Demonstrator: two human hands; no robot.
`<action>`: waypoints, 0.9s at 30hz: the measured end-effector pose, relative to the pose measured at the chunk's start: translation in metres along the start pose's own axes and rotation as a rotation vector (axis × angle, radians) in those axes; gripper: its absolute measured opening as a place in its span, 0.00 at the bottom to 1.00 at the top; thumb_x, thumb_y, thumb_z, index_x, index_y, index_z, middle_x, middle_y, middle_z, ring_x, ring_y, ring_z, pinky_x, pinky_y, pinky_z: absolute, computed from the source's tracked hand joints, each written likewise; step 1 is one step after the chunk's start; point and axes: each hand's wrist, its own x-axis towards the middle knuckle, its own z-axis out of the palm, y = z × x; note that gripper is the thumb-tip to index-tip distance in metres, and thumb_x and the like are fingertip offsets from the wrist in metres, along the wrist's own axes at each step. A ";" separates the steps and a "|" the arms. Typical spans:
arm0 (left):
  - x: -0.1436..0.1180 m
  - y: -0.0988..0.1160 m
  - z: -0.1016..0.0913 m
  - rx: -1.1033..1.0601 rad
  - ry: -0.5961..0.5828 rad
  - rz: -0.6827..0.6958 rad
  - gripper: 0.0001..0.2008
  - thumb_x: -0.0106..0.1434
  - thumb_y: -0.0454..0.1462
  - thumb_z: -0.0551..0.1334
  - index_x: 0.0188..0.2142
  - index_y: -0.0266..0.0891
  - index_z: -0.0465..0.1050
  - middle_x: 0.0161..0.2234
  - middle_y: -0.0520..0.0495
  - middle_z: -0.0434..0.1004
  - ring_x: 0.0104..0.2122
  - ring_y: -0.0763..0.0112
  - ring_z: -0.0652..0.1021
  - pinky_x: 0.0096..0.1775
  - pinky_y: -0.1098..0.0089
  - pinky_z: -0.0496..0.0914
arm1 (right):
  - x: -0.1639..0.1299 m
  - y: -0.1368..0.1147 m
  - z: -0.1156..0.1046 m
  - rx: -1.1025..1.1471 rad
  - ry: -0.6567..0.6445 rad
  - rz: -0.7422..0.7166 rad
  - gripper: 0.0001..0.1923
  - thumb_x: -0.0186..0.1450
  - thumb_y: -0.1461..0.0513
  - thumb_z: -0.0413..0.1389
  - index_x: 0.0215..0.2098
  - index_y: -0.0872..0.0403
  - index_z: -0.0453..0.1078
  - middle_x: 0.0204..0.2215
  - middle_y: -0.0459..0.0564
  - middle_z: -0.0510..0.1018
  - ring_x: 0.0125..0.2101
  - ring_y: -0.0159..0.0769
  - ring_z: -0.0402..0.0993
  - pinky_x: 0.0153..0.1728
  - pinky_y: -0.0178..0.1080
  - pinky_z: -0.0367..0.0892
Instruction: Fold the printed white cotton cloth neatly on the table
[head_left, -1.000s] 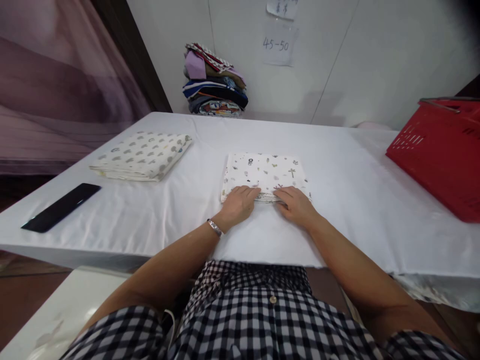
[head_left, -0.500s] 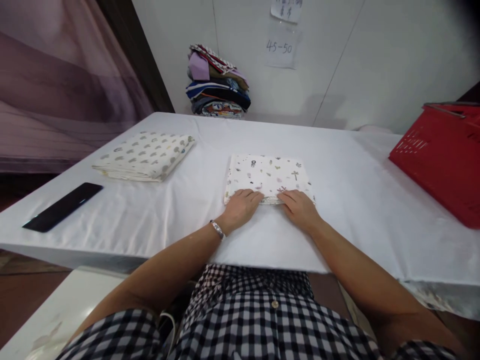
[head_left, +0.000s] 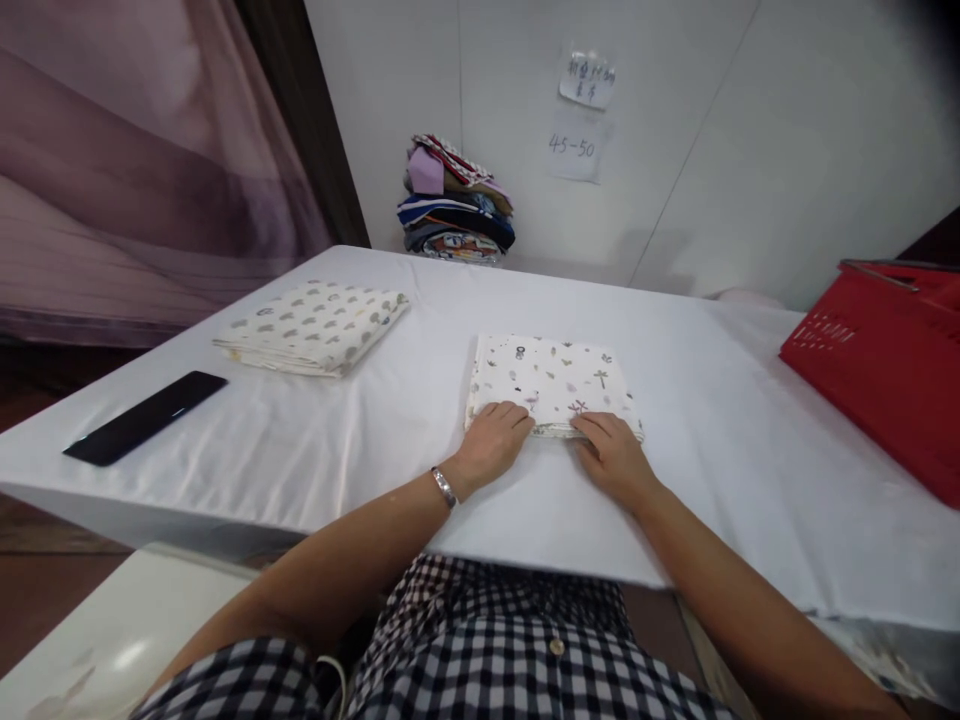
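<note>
As before, both hands' grip lies open-palmed on the folded cloth [head_left: 553,382], unmoved.

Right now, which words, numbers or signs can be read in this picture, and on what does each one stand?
"45-50": handwritten on the lower paper sheet on the white wall.
Upper paper note: handwritten marks, too blurred to read.
Folded printed cloth under both hands: only small pictures, no text.
Black phone: no label visible.
</note>
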 end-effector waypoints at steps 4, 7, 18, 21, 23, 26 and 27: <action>0.002 0.002 0.001 0.000 0.005 0.011 0.09 0.64 0.29 0.53 0.39 0.38 0.69 0.37 0.45 0.72 0.39 0.65 0.70 0.39 0.63 0.64 | 0.013 -0.014 0.004 0.014 0.024 -0.057 0.23 0.65 0.61 0.50 0.58 0.54 0.61 0.51 0.58 0.71 0.51 0.47 0.66 0.50 0.53 0.64; 0.001 0.001 -0.002 -0.008 0.004 0.003 0.08 0.65 0.30 0.53 0.39 0.38 0.70 0.37 0.45 0.73 0.39 0.66 0.70 0.39 0.63 0.64 | 0.022 -0.026 0.014 0.011 -0.036 -0.138 0.25 0.65 0.62 0.49 0.60 0.55 0.59 0.54 0.58 0.69 0.54 0.48 0.64 0.52 0.54 0.63; -0.039 -0.038 -0.029 -0.280 0.171 -0.311 0.05 0.63 0.36 0.58 0.35 0.41 0.73 0.39 0.47 0.76 0.41 0.68 0.74 0.43 0.64 0.68 | 0.013 -0.035 0.026 -0.040 -0.123 -0.155 0.26 0.67 0.61 0.47 0.63 0.55 0.56 0.59 0.57 0.64 0.59 0.47 0.59 0.55 0.54 0.59; -0.040 -0.045 -0.030 -0.495 0.254 -0.562 0.06 0.61 0.36 0.58 0.29 0.40 0.73 0.33 0.50 0.76 0.35 0.71 0.75 0.36 0.69 0.70 | 0.014 -0.035 0.027 -0.034 -0.125 -0.148 0.25 0.67 0.61 0.47 0.62 0.55 0.57 0.59 0.57 0.65 0.59 0.47 0.59 0.55 0.53 0.59; -0.037 -0.048 -0.031 -0.599 0.270 -0.691 0.08 0.61 0.37 0.58 0.27 0.40 0.72 0.30 0.52 0.75 0.30 0.73 0.74 0.32 0.72 0.69 | 0.014 -0.035 0.028 -0.031 -0.128 -0.143 0.24 0.67 0.61 0.47 0.61 0.56 0.58 0.59 0.56 0.65 0.59 0.46 0.59 0.56 0.53 0.58; -0.029 -0.051 -0.031 -0.654 0.250 -0.814 0.09 0.59 0.40 0.59 0.26 0.40 0.73 0.28 0.52 0.74 0.28 0.74 0.73 0.31 0.72 0.68 | 0.014 -0.037 0.025 -0.036 -0.167 -0.118 0.24 0.67 0.60 0.46 0.61 0.57 0.59 0.59 0.57 0.65 0.59 0.46 0.59 0.57 0.52 0.57; -0.026 -0.052 -0.031 -0.660 0.229 -0.836 0.09 0.59 0.42 0.60 0.27 0.41 0.73 0.29 0.52 0.74 0.28 0.73 0.73 0.31 0.72 0.67 | 0.015 -0.038 0.024 -0.037 -0.190 -0.100 0.24 0.67 0.60 0.46 0.60 0.57 0.59 0.59 0.57 0.65 0.59 0.46 0.58 0.57 0.53 0.56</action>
